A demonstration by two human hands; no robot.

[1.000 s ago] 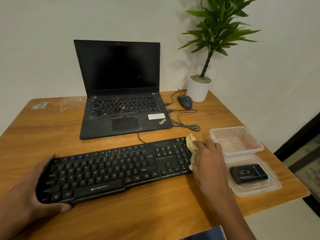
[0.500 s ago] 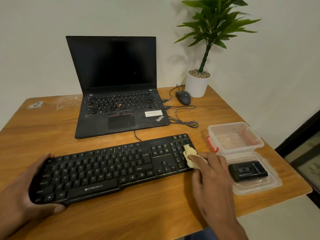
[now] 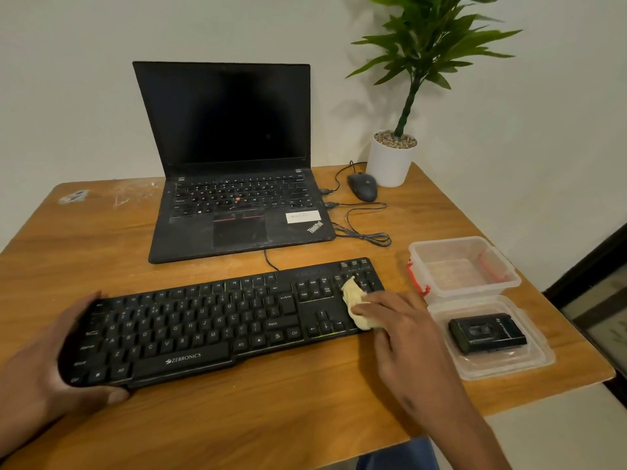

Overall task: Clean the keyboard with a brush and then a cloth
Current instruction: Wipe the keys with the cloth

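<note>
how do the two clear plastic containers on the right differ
The deeper clear plastic tub with red clips sits farther back and looks empty; the shallow clear plastic tray lies nearer and holds a black rectangular device. The tub has red clips; the tray shows none. Both are see-through and rest on the wooden table.

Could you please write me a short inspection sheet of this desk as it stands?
Surface: wooden table, whitish marks at far left.
Job's things: keyboard; yellowish cloth on its right end; no brush seen.
Clutter: laptop, mouse, potted plant, clear tub, lid holding a black device.
Hands: left hand grips keyboard's left end; right hand presses the cloth.
Cables: mouse cable coiled beside laptop.
Surroundings: plain wall.
</note>
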